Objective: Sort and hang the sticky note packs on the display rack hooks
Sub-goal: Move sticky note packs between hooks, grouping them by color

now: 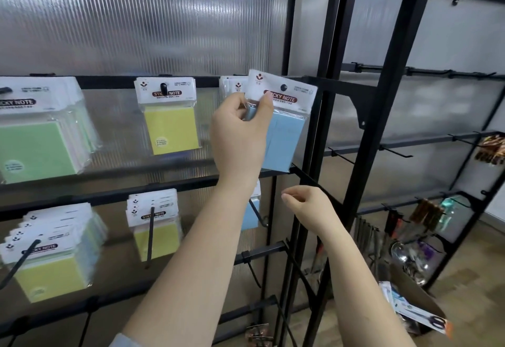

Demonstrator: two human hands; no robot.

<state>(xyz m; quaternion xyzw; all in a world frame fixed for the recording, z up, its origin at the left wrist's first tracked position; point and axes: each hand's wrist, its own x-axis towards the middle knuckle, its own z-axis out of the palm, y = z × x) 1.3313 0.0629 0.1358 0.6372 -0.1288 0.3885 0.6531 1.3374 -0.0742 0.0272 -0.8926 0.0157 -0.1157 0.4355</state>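
My left hand (239,130) pinches the white header card of a blue sticky note pack (287,133) at the top row's right hook (283,87); the hook's black tip shows through the pack's hole. More white headers (231,85) hang behind it on that hook. My right hand (306,205) hovers lower right with loosely curled fingers, holding nothing. A yellow pack (170,127) hangs on the top middle hook, green packs (35,147) at top left. On the lower row hang yellow packs (157,237), a yellow stack (52,272) and a blue pack (250,216), partly hidden by my left arm.
The black rack frame post (325,155) stands just right of the blue pack. A second rack on the right has bare hooks (396,152) and hanging utensils (410,253). A cardboard box (415,305) with goods sits on the floor at the lower right.
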